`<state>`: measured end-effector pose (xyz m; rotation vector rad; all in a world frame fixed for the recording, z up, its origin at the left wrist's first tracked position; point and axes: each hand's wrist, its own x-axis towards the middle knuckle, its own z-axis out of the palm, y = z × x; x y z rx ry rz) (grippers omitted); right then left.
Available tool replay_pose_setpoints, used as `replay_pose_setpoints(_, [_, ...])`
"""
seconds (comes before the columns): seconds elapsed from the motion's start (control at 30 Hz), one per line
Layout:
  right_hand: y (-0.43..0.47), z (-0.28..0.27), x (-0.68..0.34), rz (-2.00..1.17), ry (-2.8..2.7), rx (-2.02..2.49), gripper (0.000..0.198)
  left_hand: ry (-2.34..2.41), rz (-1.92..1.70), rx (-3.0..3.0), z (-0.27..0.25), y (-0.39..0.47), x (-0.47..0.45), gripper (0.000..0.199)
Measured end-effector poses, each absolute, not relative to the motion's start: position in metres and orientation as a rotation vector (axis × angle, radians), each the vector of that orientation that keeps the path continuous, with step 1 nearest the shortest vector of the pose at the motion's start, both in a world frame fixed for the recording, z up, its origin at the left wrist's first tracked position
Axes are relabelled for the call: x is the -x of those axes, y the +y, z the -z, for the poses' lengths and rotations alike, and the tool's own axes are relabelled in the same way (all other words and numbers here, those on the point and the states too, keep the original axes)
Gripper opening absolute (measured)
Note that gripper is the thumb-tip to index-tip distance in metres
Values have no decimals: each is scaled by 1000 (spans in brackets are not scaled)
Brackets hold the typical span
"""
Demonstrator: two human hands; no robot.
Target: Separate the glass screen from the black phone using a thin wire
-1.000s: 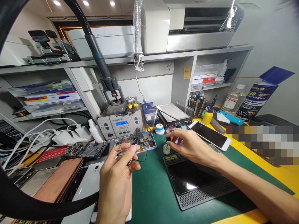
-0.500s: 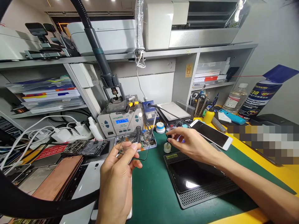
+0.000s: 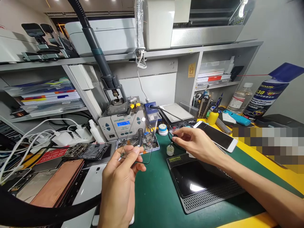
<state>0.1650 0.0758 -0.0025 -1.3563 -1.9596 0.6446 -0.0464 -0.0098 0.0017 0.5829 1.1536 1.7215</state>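
Note:
My left hand [image 3: 121,179] is closed on the lower edge of a clear, dark-edged glass panel [image 3: 150,139], holding it tilted up over the bench. My right hand [image 3: 193,142] pinches a slim dark tool [image 3: 174,138] with a narrow tip; most of it is hidden by the fingers, so its kind is unclear. That tip points down at the mouth of a small glass jar [image 3: 170,150] on the green mat. Below my right wrist, a black-screened phone [image 3: 190,180] lies face up on a grey perforated pad [image 3: 206,198].
A hot-air station [image 3: 123,123] stands behind a tray of small parts [image 3: 155,145]. Phone parts and a copper-coloured panel [image 3: 58,182] are stacked at left. At right lie a white phone [image 3: 217,136], a yellow bottle [image 3: 212,117] and a spray can [image 3: 264,95].
My right hand has shifted slightly right, and the dark tool's tip now shows at the jar's mouth. My left hand and the glass panel stay nearly still.

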Motion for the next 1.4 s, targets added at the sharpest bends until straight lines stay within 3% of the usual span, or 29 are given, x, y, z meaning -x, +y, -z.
replay_pose_setpoints(0.23, [73,-4,-170,-935,-1722,1234,34,1143,-1728,-558,-6,-11,42,31])
replay_pose_setpoints(0.4, [52,-16,-163,-1178,-1467,946,26,1162,-1748,-610,-8,-12,39,31])
replay_pose_setpoints(0.6, [21,-14,-142,-870,-1542,852,16,1243,-1726,-729,-6,-14,38,27])
replay_pose_setpoints(0.73, [16,-3,-140,-694,-1619,780,20,1274,-1709,-767,-4,-15,38,26])
replay_pose_setpoints(1.03, [17,3,-141,-609,-1735,759,27,1265,-1713,-765,-5,-17,37,29])
replay_pose_setpoints(1.4, [15,2,-140,-586,-1761,795,22,1269,-1732,-740,-5,-19,38,29])
